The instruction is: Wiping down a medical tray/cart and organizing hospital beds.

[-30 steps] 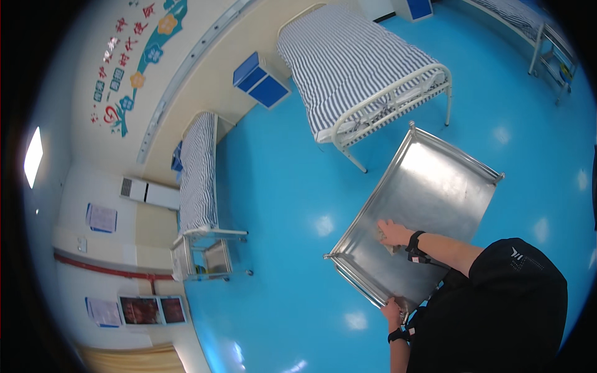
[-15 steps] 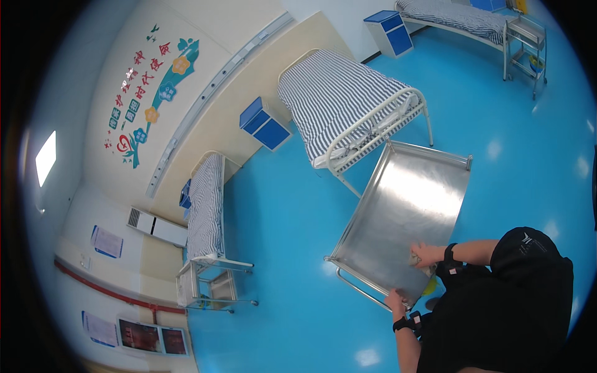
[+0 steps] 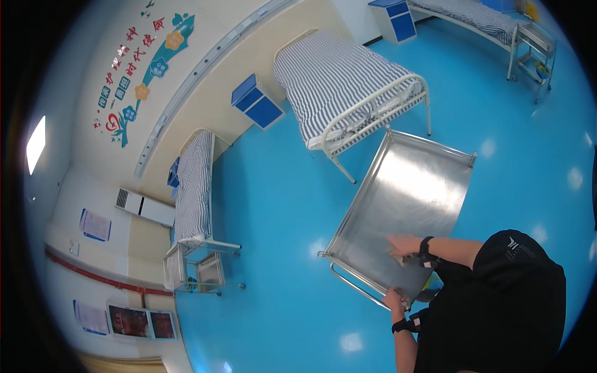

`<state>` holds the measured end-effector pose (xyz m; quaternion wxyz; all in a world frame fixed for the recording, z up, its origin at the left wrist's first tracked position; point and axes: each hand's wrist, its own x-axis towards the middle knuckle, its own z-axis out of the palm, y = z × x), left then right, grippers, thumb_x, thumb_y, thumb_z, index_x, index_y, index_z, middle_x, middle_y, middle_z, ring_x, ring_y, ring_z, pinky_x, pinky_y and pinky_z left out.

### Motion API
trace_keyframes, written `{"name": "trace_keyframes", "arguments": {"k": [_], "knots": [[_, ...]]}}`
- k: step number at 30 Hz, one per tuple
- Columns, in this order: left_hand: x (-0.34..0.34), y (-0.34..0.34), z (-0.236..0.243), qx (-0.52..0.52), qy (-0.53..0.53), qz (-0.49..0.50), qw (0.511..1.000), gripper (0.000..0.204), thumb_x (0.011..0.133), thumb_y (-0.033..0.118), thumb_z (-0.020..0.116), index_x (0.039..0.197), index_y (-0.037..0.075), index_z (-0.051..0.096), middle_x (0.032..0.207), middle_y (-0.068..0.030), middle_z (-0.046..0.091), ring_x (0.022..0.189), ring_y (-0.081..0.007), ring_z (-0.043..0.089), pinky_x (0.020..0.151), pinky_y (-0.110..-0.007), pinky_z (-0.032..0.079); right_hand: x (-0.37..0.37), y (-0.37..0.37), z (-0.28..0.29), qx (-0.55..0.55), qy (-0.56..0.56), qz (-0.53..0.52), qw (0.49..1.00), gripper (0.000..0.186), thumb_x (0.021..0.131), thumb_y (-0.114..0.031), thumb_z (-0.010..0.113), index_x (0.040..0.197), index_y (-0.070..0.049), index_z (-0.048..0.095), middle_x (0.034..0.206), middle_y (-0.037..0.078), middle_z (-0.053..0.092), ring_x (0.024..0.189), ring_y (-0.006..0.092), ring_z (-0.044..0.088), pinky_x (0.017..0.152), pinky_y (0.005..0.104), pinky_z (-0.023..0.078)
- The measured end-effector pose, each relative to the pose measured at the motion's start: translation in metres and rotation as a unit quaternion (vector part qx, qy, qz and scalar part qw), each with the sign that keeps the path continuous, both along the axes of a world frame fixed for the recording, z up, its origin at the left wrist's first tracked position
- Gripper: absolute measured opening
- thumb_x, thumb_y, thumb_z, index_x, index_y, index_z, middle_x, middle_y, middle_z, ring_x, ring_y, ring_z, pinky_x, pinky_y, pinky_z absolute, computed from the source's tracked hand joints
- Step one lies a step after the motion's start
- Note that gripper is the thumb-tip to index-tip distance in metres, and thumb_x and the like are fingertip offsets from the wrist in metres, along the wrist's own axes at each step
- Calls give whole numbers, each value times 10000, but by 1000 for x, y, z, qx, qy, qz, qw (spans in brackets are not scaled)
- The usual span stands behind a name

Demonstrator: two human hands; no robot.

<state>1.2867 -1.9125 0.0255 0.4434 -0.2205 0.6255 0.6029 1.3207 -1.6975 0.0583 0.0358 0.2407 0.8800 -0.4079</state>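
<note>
Two hands of mine are on the metal cart [image 3: 426,186]. My right hand [image 3: 405,244] has its fingers stretched over a pale cloth [image 3: 398,258] on the cart's top; I cannot tell whether they grip it. My left hand [image 3: 394,299] is curled over the rim at the near corner. Black bands [image 3: 425,247] circle both wrists. Past the cart's far end stands a striped bed [image 3: 345,81], a blue-fronted cabinet [image 3: 258,102] beside it.

- Cart [image 3: 416,186]: shiny, silver metal with a low rail round its flat top; it stood upright, slanted across the frame's right half.
- Cloth [image 3: 400,261]: small, beige, mostly hidden; it lay on the top's lower part.
</note>
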Motion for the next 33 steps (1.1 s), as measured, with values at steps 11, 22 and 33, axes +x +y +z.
{"name": "trace_keyframes", "arguments": {"k": [11, 22, 33], "knots": [[3, -8, 11, -56, 15, 52, 997, 158, 753, 93, 556, 656, 79, 433, 466, -7, 372, 339, -120, 351, 308, -260, 257, -149, 58, 9, -15, 9, -72, 997, 559, 744, -256, 607, 1154, -26, 305, 986, 270, 500, 895, 425, 532, 755, 465, 446], [-9, 2, 6, -100, 81, 50, 990, 120, 728, 85, 568, 712, 24, 466, 519, -49, 465, 366, -140, 422, 302, -262, 289, -143, 70, -2, -62, 5, -77, 995, 581, 763, -308, 604, 1170, -57, 274, 1070, 311, 442, 949, 445, 500, 790, 463, 435], [-32, 1, -32, -101, 215, -166, 957, 174, 790, 129, 500, 726, -20, 562, 591, -106, 533, 392, -175, 473, 324, -296, 338, -25, 29, -6, -91, -45, -7, 995, 693, 715, -364, 659, 1217, -80, 275, 1067, 325, 461, 950, 446, 502, 784, 473, 428]]}}
